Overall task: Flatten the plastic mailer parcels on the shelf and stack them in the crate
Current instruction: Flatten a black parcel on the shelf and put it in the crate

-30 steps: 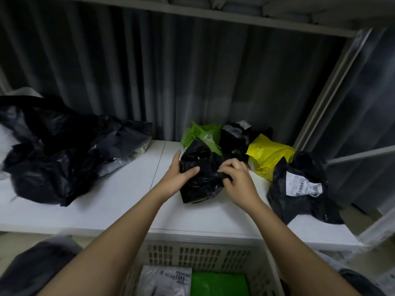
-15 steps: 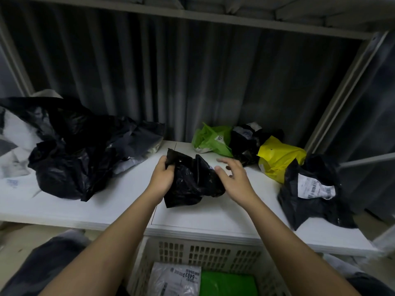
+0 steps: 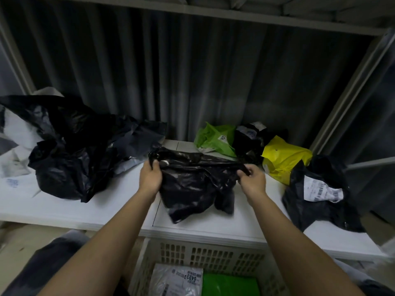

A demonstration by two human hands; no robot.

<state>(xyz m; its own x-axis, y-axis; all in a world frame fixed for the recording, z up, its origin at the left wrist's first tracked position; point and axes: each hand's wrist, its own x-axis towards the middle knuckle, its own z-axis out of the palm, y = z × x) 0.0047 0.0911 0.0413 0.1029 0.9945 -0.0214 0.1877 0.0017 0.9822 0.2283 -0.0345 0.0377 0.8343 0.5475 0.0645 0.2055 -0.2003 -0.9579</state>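
Observation:
A crumpled black mailer is stretched wide over the middle of the white shelf. My left hand grips its upper left corner and my right hand pinches its upper right corner, so its lower part hangs loose onto the shelf. Behind it lie a green mailer, a black one with a label and a yellow one. Another black mailer with a white barcode label sits at the right. Below the shelf's front edge stands the pale slotted crate, holding a grey mailer and a green one.
A big heap of black plastic bags covers the shelf's left part, with white bags beyond it. A dark corrugated wall closes the back. A metal upright slants at the right. Dark bags lie on the floor at lower left.
My hands have moved apart and pulled the bunched black mailer out wide. The right hand, which was open beside it half a second ago, now pinches its right corner.

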